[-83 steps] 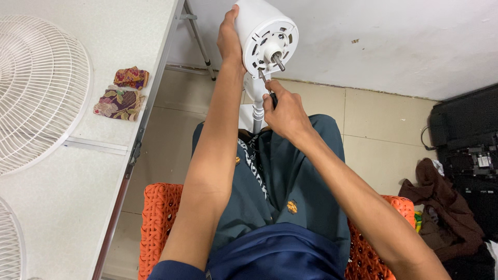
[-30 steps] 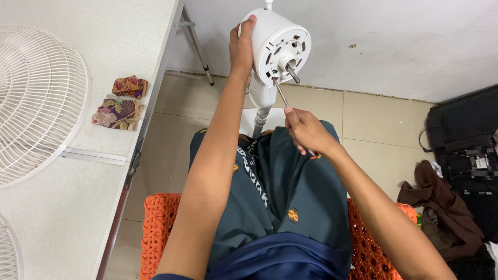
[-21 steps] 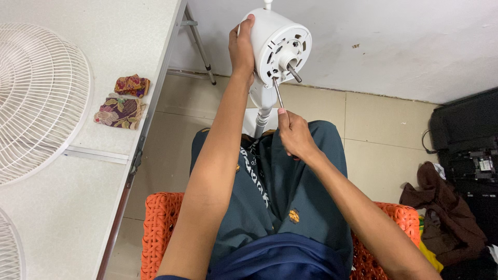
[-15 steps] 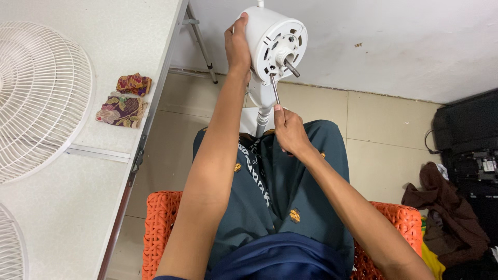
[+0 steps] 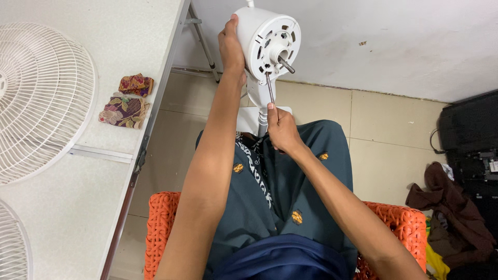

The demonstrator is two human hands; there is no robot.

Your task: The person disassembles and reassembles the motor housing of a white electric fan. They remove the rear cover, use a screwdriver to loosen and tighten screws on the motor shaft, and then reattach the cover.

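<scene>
A white fan motor housing (image 5: 270,39) on its white stand (image 5: 258,106) rises in front of me, its metal shaft sticking out toward the right. My left hand (image 5: 231,46) grips the housing's left side. My right hand (image 5: 282,129) holds a screwdriver (image 5: 270,89), whose tip touches the lower face of the housing, just below the shaft. I sit with dark green patterned trousers over my knees.
A white table (image 5: 62,171) on the left carries a white fan grille (image 5: 36,98), part of a second grille (image 5: 10,243) and a folded patterned cloth (image 5: 127,101). I sit on an orange woven chair (image 5: 163,223). Dark bags and clothes (image 5: 456,207) lie at right on the tiled floor.
My right hand drew back from the housing, then came up again and set the screwdriver tip on its lower face. My left hand kept its grip and the housing shifted slightly.
</scene>
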